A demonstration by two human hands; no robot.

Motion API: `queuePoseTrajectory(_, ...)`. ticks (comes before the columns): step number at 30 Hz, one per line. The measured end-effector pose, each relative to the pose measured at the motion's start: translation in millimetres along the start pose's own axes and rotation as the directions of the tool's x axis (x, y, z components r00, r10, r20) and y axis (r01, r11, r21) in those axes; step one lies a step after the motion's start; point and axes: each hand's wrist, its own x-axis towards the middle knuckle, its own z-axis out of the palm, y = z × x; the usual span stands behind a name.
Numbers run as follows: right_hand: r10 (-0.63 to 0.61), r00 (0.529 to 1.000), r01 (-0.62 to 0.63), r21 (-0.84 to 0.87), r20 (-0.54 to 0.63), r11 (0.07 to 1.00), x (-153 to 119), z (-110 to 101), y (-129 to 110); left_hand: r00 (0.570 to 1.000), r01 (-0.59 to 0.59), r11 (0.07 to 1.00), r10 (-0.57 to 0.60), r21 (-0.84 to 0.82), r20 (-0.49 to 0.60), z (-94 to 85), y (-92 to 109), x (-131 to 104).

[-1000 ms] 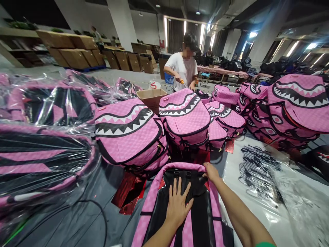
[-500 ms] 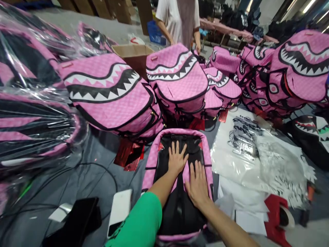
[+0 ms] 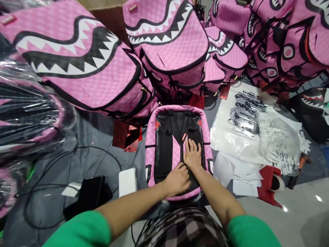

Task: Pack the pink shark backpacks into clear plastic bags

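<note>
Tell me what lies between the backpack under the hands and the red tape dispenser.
White sheets lie between the backpack and the dispenser, in the head view.

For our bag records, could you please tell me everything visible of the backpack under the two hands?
The backpack lies flat, back panel up, on the grey surface. Its border is pink with a faint check, crossed by a black band each side; the black panel within looks smooth, with pink strips in the middle, a small red label and dark straps at the top. The right hand rests spread on it; the left hand, fingers curled, touches it lower down. Its front is hidden.
</note>
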Motion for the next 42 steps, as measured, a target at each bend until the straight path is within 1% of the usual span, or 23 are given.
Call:
queuePoseTrajectory(4, -0.020, 0.984, 0.031, 0.060, -0.176, 0.998, 3, 10, 6, 0.996, -0.084, 0.996, 0.084, 0.014, -0.019, 36.3, -29, 1)
queuePoseTrajectory(6, -0.025, 0.965, 0.056, 0.116, -0.260, 0.992, 3, 6, 12, 0.997, -0.069, 0.997, 0.070, 0.022, -0.027, 43.9, -36, 0)
queuePoseTrajectory(8, -0.038, 0.946, 0.101, 0.180, -0.322, 0.979, -5, -6, 18, 0.999, -0.025, 0.999, 0.027, 0.042, -0.044, 43.2, -36, -4)
queuePoseTrajectory(10, -0.171, 0.937, 0.241, 0.208, -0.306, 0.948, -21, -23, 20, 0.994, 0.064, 0.995, -0.057, 0.078, -0.090, 36.2, -32, -9)
queuePoseTrajectory(11, -0.311, 0.917, 0.365, 0.207, -0.250, 0.908, -31, -31, 18, 0.983, 0.139, 0.985, -0.126, 0.098, -0.130, 31.5, -31, -11)
queuePoseTrajectory(12, -0.480, 0.863, 0.504, 0.202, -0.159, 0.839, -40, -38, 14, 0.962, 0.233, 0.966, -0.212, 0.114, -0.172, 26.7, -32, -12)
queuePoseTrajectory(14, -0.734, 0.677, 0.712, 0.207, 0.052, 0.671, -54, -46, 4, 0.894, 0.417, 0.901, -0.385, 0.115, -0.230, 19.2, -35, -14)
queuePoseTrajectory(15, -0.793, 0.595, 0.765, 0.210, 0.130, 0.608, -58, -46, -1, 0.862, 0.481, 0.870, -0.448, 0.106, -0.237, 17.3, -37, -14)
queuePoseTrajectory(16, -0.822, 0.541, 0.797, 0.203, 0.177, 0.569, -60, -44, -6, 0.842, 0.518, 0.850, -0.487, 0.096, -0.233, 16.9, -39, -15)
queuePoseTrajectory(19, -0.845, 0.498, 0.830, 0.174, 0.192, 0.529, -58, -30, -11, 0.838, 0.526, 0.846, -0.497, 0.086, -0.225, 23.5, -41, -19)
queuePoseTrajectory(23, -0.928, 0.324, 0.900, 0.243, 0.183, 0.362, -57, -5, -5, 0.831, 0.529, 0.843, -0.494, 0.092, -0.256, 32.2, -32, -31)
queuePoseTrajectory(24, -0.939, 0.294, 0.907, 0.257, 0.181, 0.334, -55, 0, -3, 0.832, 0.528, 0.844, -0.491, 0.094, -0.259, 32.0, -32, -32)
queuePoseTrajectory(25, -0.942, 0.284, 0.909, 0.261, 0.181, 0.324, -53, 4, -2, 0.832, 0.528, 0.844, -0.491, 0.095, -0.257, 31.1, -34, -32)
queuePoseTrajectory(28, -0.926, 0.320, 0.900, 0.242, 0.197, 0.363, -48, 9, 1, 0.828, 0.539, 0.836, -0.503, 0.104, -0.248, 27.8, -43, -26)
queuePoseTrajectory(29, -0.915, 0.350, 0.890, 0.233, 0.203, 0.392, -52, 10, 0, 0.829, 0.539, 0.835, -0.501, 0.113, -0.249, 28.1, -44, -24)
queuePoseTrajectory(30, -0.893, 0.400, 0.871, 0.217, 0.204, 0.440, -59, 10, 0, 0.831, 0.535, 0.836, -0.495, 0.124, -0.254, 29.8, -42, -24)
queuePoseTrajectory(33, -0.748, 0.646, 0.735, 0.143, 0.149, 0.663, -94, 8, -2, 0.866, 0.471, 0.863, -0.414, 0.181, -0.281, 45.1, -19, -30)
queuePoseTrajectory(34, -0.699, 0.708, 0.687, 0.134, 0.100, 0.715, -105, 7, -2, 0.875, 0.452, 0.869, -0.388, 0.202, -0.289, 53.0, -7, -34)
queuePoseTrajectory(36, -0.609, 0.792, 0.607, 0.137, -0.031, 0.783, -112, 1, 2, 0.877, 0.443, 0.864, -0.361, 0.240, -0.318, 68.5, 14, -45)
queuePoseTrajectory(38, -0.424, 0.889, 0.447, 0.132, -0.173, 0.885, -95, -11, 10, 0.875, 0.441, 0.858, -0.347, 0.262, -0.338, 76.9, 25, -53)
queuePoseTrajectory(39, -0.272, 0.933, 0.307, 0.123, -0.235, 0.944, -81, -17, 15, 0.875, 0.440, 0.858, -0.345, 0.263, -0.339, 76.6, 24, -55)
queuePoseTrajectory(41, 0.000, 0.957, 0.032, 0.105, -0.291, 0.994, -48, -25, 26, 0.883, 0.432, 0.864, -0.348, 0.256, -0.316, 66.4, 13, -51)
queuePoseTrajectory(42, 0.062, 0.958, -0.038, 0.087, -0.281, 0.995, -34, -26, 31, 0.883, 0.434, 0.865, -0.353, 0.253, -0.309, 57.6, 4, -44)
